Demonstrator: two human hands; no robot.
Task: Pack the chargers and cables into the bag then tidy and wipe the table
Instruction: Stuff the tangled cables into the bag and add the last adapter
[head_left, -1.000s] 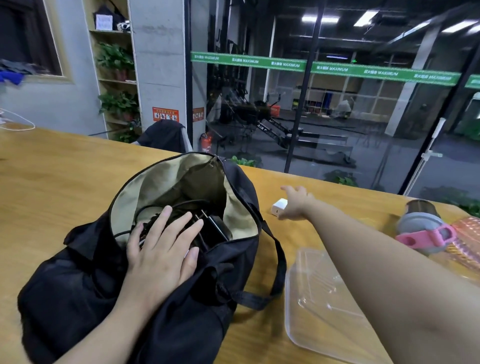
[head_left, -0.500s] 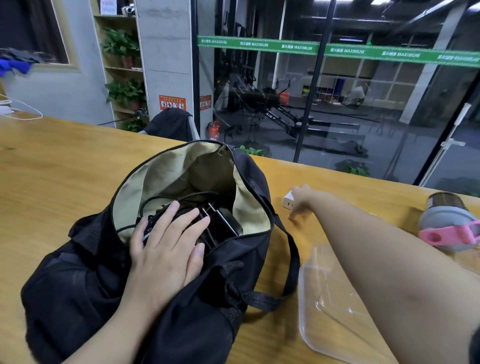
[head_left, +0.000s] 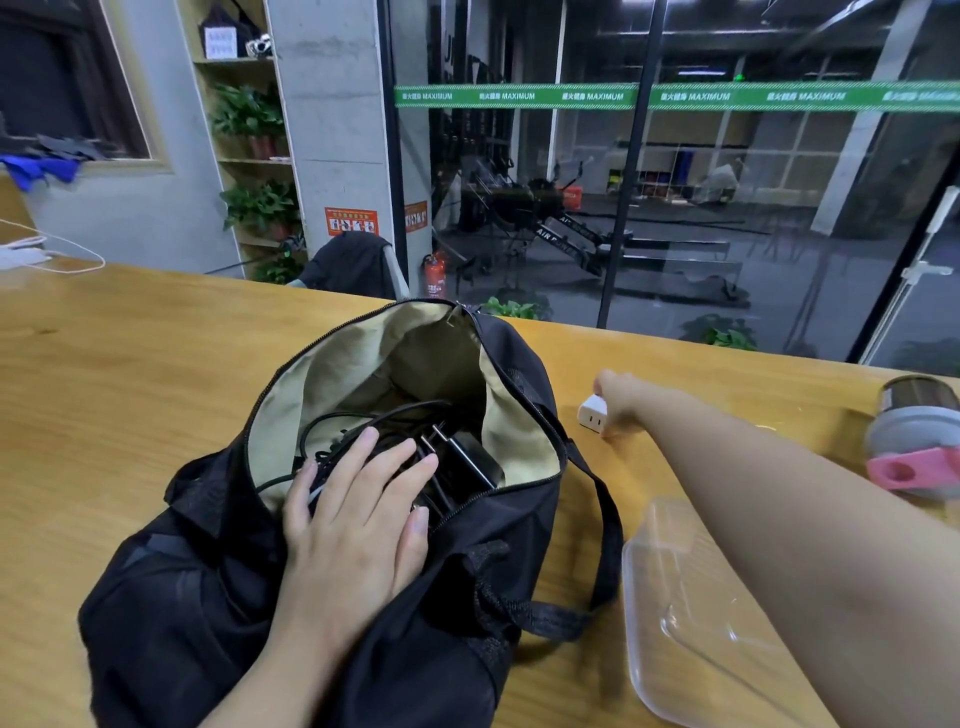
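Observation:
A black bag (head_left: 218, 597) with a beige lining lies open on the wooden table (head_left: 114, 374). Black chargers and cables (head_left: 462, 457) fill its mouth. My left hand (head_left: 353, 514) lies flat on them at the near rim, fingers spread. To the right of the bag, my right hand (head_left: 621, 400) reaches out and closes its fingers on a small white charger (head_left: 592, 413), which is tipped up off the table on one side.
A clear plastic lid (head_left: 675, 613) lies at the near right under my forearm. A grey bottle with a pink strap (head_left: 914, 447) stands at the far right. A white cable (head_left: 52, 249) lies at the far left. Glass wall runs behind the table edge.
My right hand has closed on the white charger and tilted it up toward the bag. The left hand stays on the cables. The camera has shifted slightly.

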